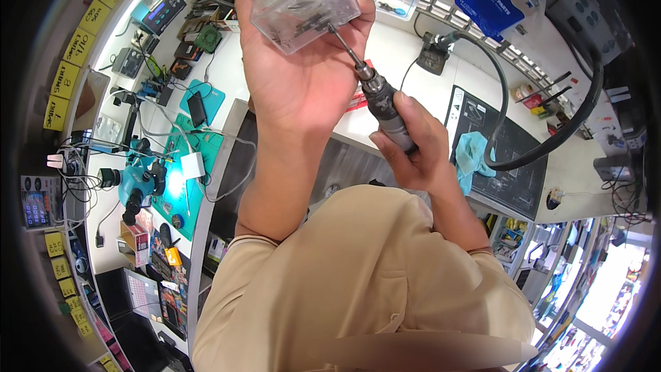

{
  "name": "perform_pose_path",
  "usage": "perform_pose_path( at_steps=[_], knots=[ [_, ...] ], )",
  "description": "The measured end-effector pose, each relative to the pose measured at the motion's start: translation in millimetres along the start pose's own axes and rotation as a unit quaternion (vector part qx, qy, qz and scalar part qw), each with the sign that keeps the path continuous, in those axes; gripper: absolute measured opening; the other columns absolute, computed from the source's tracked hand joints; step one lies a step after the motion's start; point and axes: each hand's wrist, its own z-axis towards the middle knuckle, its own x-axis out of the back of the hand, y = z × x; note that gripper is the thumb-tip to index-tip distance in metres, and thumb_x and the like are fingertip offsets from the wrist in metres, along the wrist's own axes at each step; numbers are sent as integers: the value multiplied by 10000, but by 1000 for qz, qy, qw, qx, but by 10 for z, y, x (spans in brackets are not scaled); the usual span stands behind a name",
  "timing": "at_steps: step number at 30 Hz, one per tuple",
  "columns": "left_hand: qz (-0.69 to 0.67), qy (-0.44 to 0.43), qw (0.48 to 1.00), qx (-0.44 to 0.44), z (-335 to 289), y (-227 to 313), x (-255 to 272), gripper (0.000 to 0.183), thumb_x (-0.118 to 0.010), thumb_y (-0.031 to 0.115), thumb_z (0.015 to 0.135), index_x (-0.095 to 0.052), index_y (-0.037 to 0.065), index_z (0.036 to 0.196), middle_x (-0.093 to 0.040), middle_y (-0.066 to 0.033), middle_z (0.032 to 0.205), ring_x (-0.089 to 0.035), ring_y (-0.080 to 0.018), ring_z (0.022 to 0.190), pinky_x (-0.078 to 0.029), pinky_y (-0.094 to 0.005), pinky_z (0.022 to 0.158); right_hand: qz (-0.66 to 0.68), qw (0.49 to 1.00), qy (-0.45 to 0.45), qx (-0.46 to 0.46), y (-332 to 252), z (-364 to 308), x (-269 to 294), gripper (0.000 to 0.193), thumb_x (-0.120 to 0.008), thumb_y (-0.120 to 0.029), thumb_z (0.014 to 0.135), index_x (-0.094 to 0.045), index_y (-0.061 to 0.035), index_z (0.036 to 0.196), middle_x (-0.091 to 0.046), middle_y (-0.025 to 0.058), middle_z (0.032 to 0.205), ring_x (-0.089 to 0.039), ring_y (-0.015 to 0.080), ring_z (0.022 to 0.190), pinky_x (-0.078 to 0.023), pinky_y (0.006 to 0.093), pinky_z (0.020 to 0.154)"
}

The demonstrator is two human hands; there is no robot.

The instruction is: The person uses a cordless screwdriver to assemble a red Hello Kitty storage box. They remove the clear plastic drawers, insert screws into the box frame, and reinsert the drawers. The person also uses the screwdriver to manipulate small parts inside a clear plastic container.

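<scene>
- Spread behind the clear box [306,10]: white workbench [396,52], smooth and flat.
- Lying to the right of the box and lower: black mat [516,186], rectangular, with pale printed lines.
- Looping well to the right of the box: thick black cable [513,164], rounded.
- Under and around the box: left hand [296,89], palm upward, grasping the box between thumb and fingers, over the upper palm.
- Below and right of the box: right hand [420,145], wrapped around a cylindrical rotary tool [387,110], dark in front, grey behind.
- Of the box: transparent rigid plastic, angular, shiny, tilted.
- Through its wall: small dark pieces [310,27].
- At its lower edge: thin tool tip [339,34]; impossible to tell if touching.
</scene>
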Motion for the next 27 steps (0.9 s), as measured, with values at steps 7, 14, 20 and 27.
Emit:
perform_pose_path(
  at_steps=[7, 14, 20, 27],
  knots=[
    [-28, -38, 998, 28, 31, 358, -97, 540, -716, 386, 1020, -616, -21, 1361, -650, -195, 1298, -609, -333, 1205, -514, -486, 1045, 48, 988, -18, -144, -373, 197, 406, 772, -783, 82, 856, -551, -9, 1586, -761, 165, 1152, -726, 245, 961, -559, 345, 908],
    [-14, -16, 998, 65, 123, 464, -226, 442, -701, 241, 1043, -579, -80, 1322, -639, -213, 1230, -606, -342, 1170, -578, -456, 1016, -75, 976, -141, -151, -845, 617, 814, 749, -705, 107, 773, -629, 14, 1512, -761, 216, 1269, -748, 351, 1030, -567, 380, 966],
    [-11, -33, 993, 109, 162, 472, -348, 648, -820, 337, 973, -561, -81, 1396, -642, -225, 1260, -614, -367, 1181, -579, -492, 1115, -63, 995, -62, -55, -570, 519, 773, 728, -718, 92, 804, -613, 26, 1522, -756, 222, 1240, -737, 351, 997, -569, 380, 919],
    [222, -148, 964, 16, 315, 508, -658, 753, -840, 564, 881, -614, 71, 1404, -670, -122, 1274, -662, -327, 1160, -577, -489, 1058, -23, 997, 72, -10, -180, 440, 555, 776, -767, -2, 890, -582, -255, 1600, -643, 107, 885, -566, 289, 734, -476, 395, 673]
  ],
)
